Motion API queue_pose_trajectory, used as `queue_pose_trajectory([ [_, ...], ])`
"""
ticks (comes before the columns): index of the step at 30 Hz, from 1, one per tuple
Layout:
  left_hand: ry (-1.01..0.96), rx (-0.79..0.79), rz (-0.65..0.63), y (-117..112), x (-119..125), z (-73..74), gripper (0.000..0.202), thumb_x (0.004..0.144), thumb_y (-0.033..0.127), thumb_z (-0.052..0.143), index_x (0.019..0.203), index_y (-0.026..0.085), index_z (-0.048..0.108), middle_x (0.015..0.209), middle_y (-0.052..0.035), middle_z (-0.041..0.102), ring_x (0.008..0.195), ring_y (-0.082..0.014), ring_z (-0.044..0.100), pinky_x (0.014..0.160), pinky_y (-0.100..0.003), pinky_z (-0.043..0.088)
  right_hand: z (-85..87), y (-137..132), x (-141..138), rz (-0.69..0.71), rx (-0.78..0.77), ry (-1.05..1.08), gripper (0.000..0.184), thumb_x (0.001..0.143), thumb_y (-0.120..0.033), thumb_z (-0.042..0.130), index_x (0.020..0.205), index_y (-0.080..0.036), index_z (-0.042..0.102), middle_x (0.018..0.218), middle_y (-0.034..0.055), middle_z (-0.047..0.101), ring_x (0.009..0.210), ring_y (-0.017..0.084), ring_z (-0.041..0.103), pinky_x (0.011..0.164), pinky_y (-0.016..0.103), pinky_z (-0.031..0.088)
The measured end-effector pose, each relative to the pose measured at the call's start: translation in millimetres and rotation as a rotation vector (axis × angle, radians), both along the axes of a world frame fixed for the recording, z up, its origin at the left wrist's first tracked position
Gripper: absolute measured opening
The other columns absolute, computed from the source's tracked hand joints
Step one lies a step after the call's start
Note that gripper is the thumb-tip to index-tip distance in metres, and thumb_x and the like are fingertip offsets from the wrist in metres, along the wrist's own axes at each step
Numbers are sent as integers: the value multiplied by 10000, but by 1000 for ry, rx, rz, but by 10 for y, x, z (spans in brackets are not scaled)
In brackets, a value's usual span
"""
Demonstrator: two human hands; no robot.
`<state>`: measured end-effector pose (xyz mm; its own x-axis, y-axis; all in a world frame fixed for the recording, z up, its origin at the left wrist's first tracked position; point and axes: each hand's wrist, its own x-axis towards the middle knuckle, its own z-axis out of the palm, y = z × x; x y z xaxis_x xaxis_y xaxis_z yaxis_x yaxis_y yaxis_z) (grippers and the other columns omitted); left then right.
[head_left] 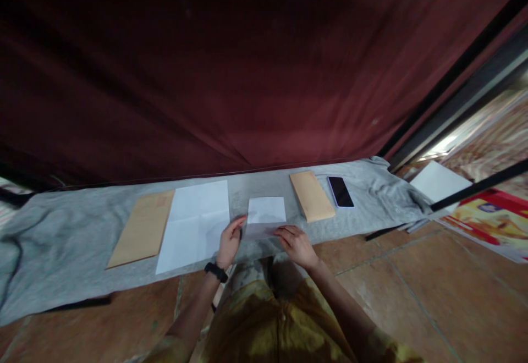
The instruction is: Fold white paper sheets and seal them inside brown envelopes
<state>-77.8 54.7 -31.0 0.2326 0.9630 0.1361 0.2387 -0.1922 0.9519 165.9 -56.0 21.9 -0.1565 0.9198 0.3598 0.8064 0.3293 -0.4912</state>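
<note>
A small white sheet of paper (266, 209) lies in front of me with its near part folded up, the flap in shadow. My right hand (296, 246) pinches the flap at its near right corner. My left hand (230, 242), with a dark band on the wrist, rests at the paper's left edge; its fingers are stretched out and hold nothing. Left of that hand is a larger white sheet (196, 225), creased across. It lies beside a brown envelope (142, 228). To the right of the small paper sits a stack of narrower brown envelopes (312, 196).
A phone (340, 192) with a dark screen lies right of the brown stack. Grey cloth (74, 231) covers the long, narrow surface. A dark red curtain (256, 77) hangs behind it. On the tiled floor at right are a white board (439, 181) and a red printed box (490, 220).
</note>
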Motion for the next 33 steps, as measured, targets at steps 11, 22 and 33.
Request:
queue_pose_trajectory([
  [11,119,-2,-89,-56,139,164,462,845,343,664,1290,223,634,1272,-83,689,1198,-238,633,1088,-407,455,89,313,125,-90,-34,94,264,1017,-282,494,1218,-253,663,1134,62,725,1033,213,691,943,362,551],
  [22,182,20,129,-6,298,77,383,880,375,602,1218,203,661,980,-60,760,879,-227,702,852,-388,552,-171,478,132,-354,-70,317,683,985,-370,500,1586,-191,229,1277,144,665,970,235,713,837,368,593],
  [33,332,129,215,-48,405,140,532,889,315,593,1405,200,538,858,-27,641,847,-223,631,837,-379,528,-482,528,38,-447,-43,262,590,983,-263,445,1546,-145,316,1185,152,689,1017,251,695,909,389,574],
])
